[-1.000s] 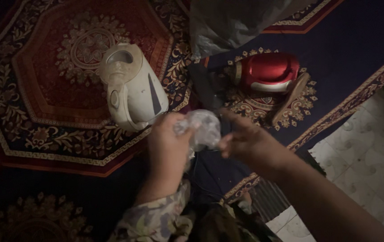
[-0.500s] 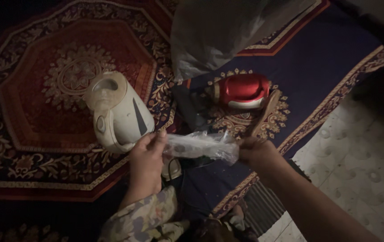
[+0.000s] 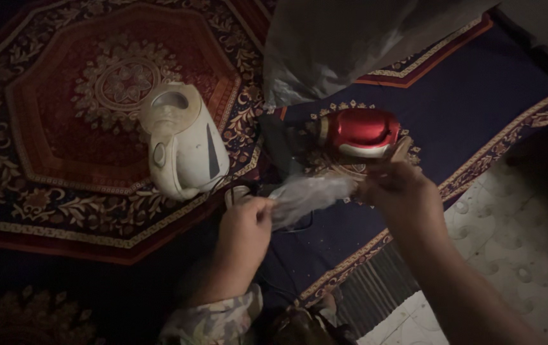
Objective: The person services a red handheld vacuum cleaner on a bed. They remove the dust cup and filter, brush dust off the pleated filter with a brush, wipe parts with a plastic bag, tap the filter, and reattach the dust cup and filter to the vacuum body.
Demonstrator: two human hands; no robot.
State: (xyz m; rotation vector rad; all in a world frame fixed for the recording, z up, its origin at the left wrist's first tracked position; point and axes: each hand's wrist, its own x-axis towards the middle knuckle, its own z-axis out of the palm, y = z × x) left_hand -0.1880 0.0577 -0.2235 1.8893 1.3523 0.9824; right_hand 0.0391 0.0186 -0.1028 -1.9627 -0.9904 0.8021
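Note:
Both my hands hold a crumpled clear plastic bag (image 3: 309, 195), stretched between them above the carpet. My left hand (image 3: 243, 236) pinches its left end and my right hand (image 3: 401, 195) grips its right end. A cream-white electric kettle (image 3: 184, 144) lies on the patterned rug just left of the bag. A red and white appliance (image 3: 358, 132) rests on the blue rug just beyond my right hand.
A large grey plastic bag (image 3: 350, 45) stands at the back. A dark cord (image 3: 286, 223) runs on the blue rug (image 3: 478, 96) under my hands. The red patterned rug (image 3: 63, 128) fills the left; pale tiled floor (image 3: 517, 243) lies at right.
The bag was bunched between my close hands a second ago. My hands have moved apart and pulled it out into a long strip. The view has shifted slightly.

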